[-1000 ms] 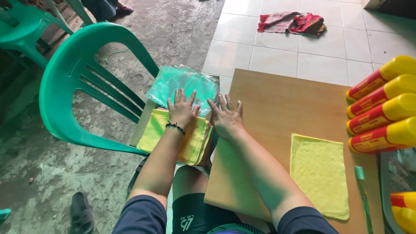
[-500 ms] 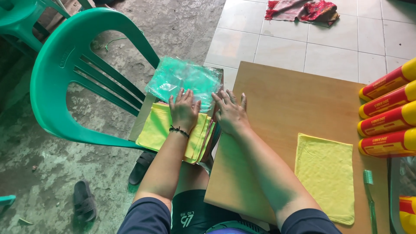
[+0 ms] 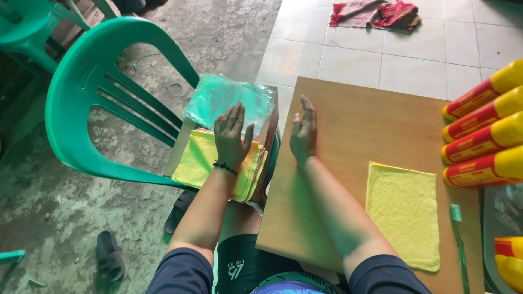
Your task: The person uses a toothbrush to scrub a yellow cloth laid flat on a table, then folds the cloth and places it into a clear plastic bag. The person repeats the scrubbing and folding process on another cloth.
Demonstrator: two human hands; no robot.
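My left hand (image 3: 231, 136) lies flat, fingers together, on a stack of yellow cloths (image 3: 202, 158) resting on the seat of a green plastic chair (image 3: 103, 92). A clear green-tinted plastic bag (image 3: 231, 98) lies just beyond the stack. My right hand (image 3: 304, 133) is raised edge-on, fingers straight, at the left edge of a brown wooden board (image 3: 359, 125), holding nothing. A single yellow cloth (image 3: 404, 212) lies spread on the board to the right.
Several yellow and red tubes (image 3: 485, 136) lie stacked at the right edge. A green toothbrush (image 3: 458, 239) lies beside the yellow cloth. A red patterned rag (image 3: 376, 12) is on the tiled floor beyond. Dark sandals (image 3: 111, 255) sit on the concrete below the chair.
My right hand has lifted off the stack's edge and turned edge-on over the board's left side. My left hand stays on the yellow cloths. The view has shifted slightly.
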